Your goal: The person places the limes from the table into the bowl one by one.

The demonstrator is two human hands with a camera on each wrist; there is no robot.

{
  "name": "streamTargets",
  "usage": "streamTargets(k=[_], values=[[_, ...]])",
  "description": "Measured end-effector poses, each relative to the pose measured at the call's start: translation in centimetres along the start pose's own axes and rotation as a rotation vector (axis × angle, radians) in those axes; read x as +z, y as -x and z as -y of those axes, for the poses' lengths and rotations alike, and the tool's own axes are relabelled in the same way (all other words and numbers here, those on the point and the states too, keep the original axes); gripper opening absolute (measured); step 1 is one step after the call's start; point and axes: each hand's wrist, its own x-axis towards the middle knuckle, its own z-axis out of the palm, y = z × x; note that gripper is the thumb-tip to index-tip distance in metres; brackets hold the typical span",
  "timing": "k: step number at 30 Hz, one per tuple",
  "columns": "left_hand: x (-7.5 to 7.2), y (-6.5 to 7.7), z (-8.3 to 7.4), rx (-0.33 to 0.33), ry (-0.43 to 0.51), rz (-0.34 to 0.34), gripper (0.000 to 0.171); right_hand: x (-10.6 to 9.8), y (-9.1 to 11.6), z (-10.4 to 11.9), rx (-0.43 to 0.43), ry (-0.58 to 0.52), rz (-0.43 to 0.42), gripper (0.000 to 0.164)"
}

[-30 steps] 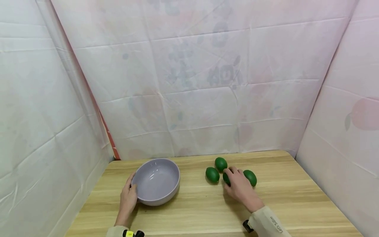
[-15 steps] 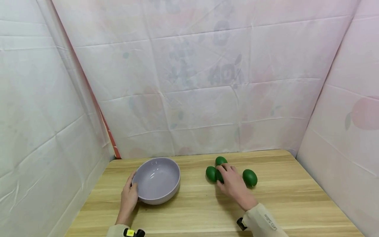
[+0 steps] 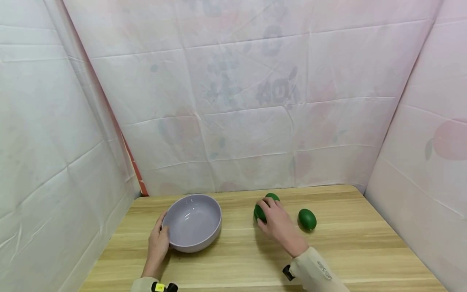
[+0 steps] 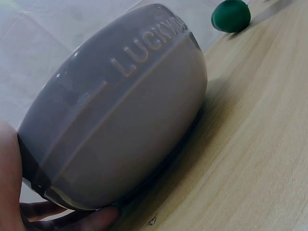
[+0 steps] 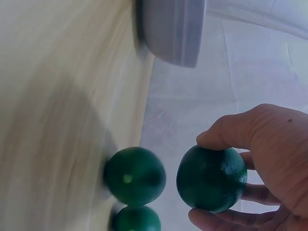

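Observation:
A glossy grey-lavender bowl [image 3: 193,223] stands on the left of the wooden table, with nothing in it. My left hand [image 3: 158,243] grips its near left side; in the left wrist view some fingertips [image 4: 103,217] reach under its lower edge. Dark green limes are on the right. My right hand [image 3: 279,225] holds one lime [image 5: 211,178] between thumb and fingers, raised off the table. Just below it, two limes sit close together, the nearer lime [image 5: 134,175] and another lime [image 5: 137,220]; the head view mostly hides them behind the hand.
Another lime [image 3: 307,220] lies alone to the right of my right hand. The wooden table [image 3: 233,263] stretches between bowl and limes. White printed cloth [image 3: 248,134] hangs behind the table and along both sides.
My right hand has moved left with a lime in its grasp, from beside the lone right lime to over the other two. The left hand and bowl have stayed put.

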Motion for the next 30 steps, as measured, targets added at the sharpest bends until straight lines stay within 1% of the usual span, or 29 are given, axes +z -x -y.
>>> streamTargets(k=[3,13,20,26,30], values=[[-0.1,0.0,0.0,0.001,0.000,0.004,0.056,0.2,-0.5,0.6,-0.018,-0.026,-0.013,0.045],[-0.1,-0.2,0.2,0.011,-0.002,0.002,0.056,0.6,-1.5,2.7,-0.069,-0.098,-0.009,0.043],[-0.2,-0.2,0.2,0.003,0.005,-0.002,0.055,1.0,-2.2,4.2,-0.095,-0.141,-0.011,0.044],[-0.2,-0.2,0.2,0.000,0.005,0.000,0.055,1.6,-2.5,5.5,-0.133,-0.139,-0.008,0.044],[-0.2,-0.2,0.1,0.004,0.006,0.001,0.055,2.1,-2.7,6.3,-0.161,-0.128,-0.024,0.044]])
